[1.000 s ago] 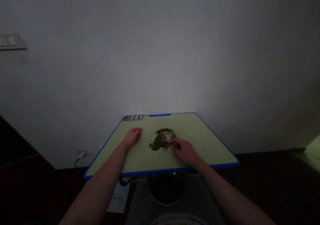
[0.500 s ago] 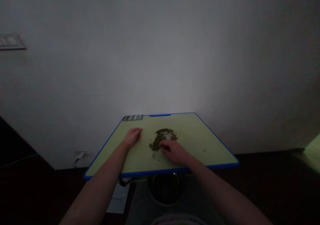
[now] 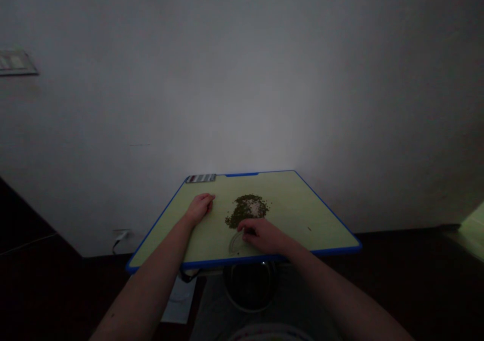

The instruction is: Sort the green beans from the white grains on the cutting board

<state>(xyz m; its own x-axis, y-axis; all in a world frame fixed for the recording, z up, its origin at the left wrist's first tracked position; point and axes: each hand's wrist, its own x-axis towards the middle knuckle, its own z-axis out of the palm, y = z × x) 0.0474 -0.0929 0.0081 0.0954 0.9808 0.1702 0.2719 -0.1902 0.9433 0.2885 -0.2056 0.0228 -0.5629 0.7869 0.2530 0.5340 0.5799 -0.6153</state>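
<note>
Right hand (image 3: 262,235) lies near the front of a pale green board (image 3: 302,220) with a blue rim. Its fingers curl downward just beside a clear curved piece (image 3: 235,242), and in this dim light I cannot tell whether they are clenched on it or on anything else. Left hand (image 3: 199,209) rests on the board with its fingers loosely curved, in a relaxed, released pose with nothing visible in it. A pile of small dark green grains (image 3: 242,215) sits mid-board between the hands, just beyond the right hand, with a pale patch (image 3: 256,208) in its far side. A stray speck (image 3: 309,228) lies well to the right. A striped packet (image 3: 200,178) sits on the far left corner of the board. Beneath the board are a dark round bowl (image 3: 249,290) and a white paper (image 3: 179,300). Behind stands a white wall (image 3: 242,78), with a plug and cord (image 3: 120,236) low down and a flat wall plate (image 3: 15,62) high at left.
</note>
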